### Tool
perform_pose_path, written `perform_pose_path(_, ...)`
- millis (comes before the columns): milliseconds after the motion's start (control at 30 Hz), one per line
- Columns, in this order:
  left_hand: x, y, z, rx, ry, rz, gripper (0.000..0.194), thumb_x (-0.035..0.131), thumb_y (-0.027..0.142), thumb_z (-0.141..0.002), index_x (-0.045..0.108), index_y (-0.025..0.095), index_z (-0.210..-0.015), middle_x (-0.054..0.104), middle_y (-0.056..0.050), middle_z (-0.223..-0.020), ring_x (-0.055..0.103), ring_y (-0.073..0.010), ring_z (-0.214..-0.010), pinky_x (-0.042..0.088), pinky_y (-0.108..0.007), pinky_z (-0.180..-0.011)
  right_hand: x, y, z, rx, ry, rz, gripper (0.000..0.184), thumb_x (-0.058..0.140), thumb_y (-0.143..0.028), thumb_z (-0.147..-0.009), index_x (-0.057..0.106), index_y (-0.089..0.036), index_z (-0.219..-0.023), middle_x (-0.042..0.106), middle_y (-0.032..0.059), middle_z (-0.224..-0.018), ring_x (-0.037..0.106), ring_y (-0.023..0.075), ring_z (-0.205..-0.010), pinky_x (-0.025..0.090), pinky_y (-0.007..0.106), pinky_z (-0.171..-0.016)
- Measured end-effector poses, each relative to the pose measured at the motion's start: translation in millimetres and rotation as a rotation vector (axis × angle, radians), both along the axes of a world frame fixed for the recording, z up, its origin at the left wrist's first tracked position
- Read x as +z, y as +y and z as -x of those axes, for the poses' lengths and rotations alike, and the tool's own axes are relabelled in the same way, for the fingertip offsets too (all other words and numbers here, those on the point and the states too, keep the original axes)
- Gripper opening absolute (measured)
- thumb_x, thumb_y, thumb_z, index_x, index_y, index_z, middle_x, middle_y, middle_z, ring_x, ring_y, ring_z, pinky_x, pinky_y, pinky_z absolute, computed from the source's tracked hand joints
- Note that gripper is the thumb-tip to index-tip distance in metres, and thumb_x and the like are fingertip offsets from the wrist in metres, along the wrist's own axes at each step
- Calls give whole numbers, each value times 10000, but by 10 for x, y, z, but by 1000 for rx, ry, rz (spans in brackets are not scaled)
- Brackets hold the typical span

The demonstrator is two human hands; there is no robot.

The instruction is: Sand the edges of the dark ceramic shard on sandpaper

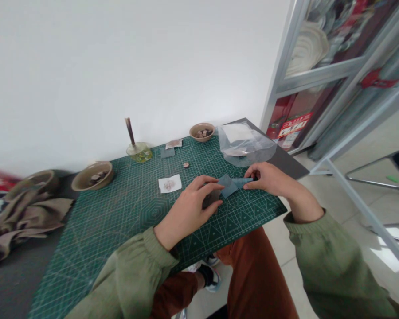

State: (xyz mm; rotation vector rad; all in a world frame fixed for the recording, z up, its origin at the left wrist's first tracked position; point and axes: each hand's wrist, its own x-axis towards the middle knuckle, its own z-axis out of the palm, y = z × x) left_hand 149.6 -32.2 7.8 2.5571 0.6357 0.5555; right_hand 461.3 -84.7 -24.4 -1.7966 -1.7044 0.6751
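A thin blue-grey sheet (pixel 228 186) lies between my hands, just above or on the green cutting mat (pixel 126 212); its right end narrows into a folded or rolled strip. My right hand (pixel 269 179) pinches the strip's tip between thumb and fingers. My left hand (pixel 193 204) is curved around the left end, fingertips on the sheet's edge, with a brownish-grey surface showing between thumb and fingers. Beyond my left hand lie a white paper square (pixel 170 184) with a faint brownish print and a small round light-brown piece (pixel 185 165).
Bowls of small brown pieces stand at the left (pixel 93 176) and back (pixel 202 132). A glass dish (pixel 139 153) bears an upright brown stick. Clear plastic bags (pixel 244 144) lie back right, a brown cloth (pixel 26 221) far left. A metal-framed cabinet (pixel 314 71) stands right.
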Motion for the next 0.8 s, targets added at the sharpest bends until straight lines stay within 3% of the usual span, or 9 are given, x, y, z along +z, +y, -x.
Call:
perform_pose_path(233, -11, 11, -74, 12, -20, 62, 380, 772, 203, -1023, 707, 261, -1393, 695, -107, -1432, 696, -288, -1314, 589, -524, -1155, 73, -228, -46, -57, 225, -49, 309, 847, -486, -878, 670, -233, -886, 712, 0, -763, 671, 207, -721, 480, 325, -641)
perform_pose_path(367, 1, -39, -116, 77, -76, 149, 416, 791, 252, -1022, 682, 245, -1423, 743, -100, -1327, 753, -262, -1138, 633, -487, -1029, 184, -405, 36, -95, 448, -61, 388, 925, -505, -824, 660, -229, -889, 691, -10, -749, 632, 184, -676, 462, 310, -610)
perform_pose_path(533, 25, -199, -192, 117, -264, 486, 432, 801, 365, -1034, 685, 219, -1424, 824, -99, -1243, 805, -242, -1090, 667, -442, -1006, 307, -580, 232, -53, 578, -3, 383, 949, -480, -831, 678, -220, -906, 688, -12, -754, 613, 168, -676, 426, 287, -593)
perform_pose_path(633, 50, -319, -201, 118, -389, 659, 292, 810, 363, -1022, 742, 198, -1253, 853, -85, -1104, 832, -227, -993, 693, -382, -913, 362, -650, 391, -15, 573, -8, 327, 925, -440, -871, 680, -227, -909, 668, -22, -745, 590, 161, -659, 404, 287, -579)
perform_pose_path(700, 81, -390, -150, 140, -452, 625, 181, 833, 328, -1000, 776, 193, -1106, 857, -67, -997, 834, -212, -898, 698, -347, -841, 404, -687, 515, 3, 490, -93, 255, 899, -392, -903, 697, -235, -895, 686, -12, -771, 602, 171, -680, 416, 302, -592)
perform_pose_path(800, 152, -476, 33, 127, -502, 293, 15, 815, 206, -1001, 825, 217, -1002, 874, -48, -1001, 844, -201, -902, 703, -331, -841, 470, -743, 699, 78, 297, -370, 125, 802, -219, -960, 707, -252, -885, 778, 30, -955, 699, 206, -837, 484, 329, -666)
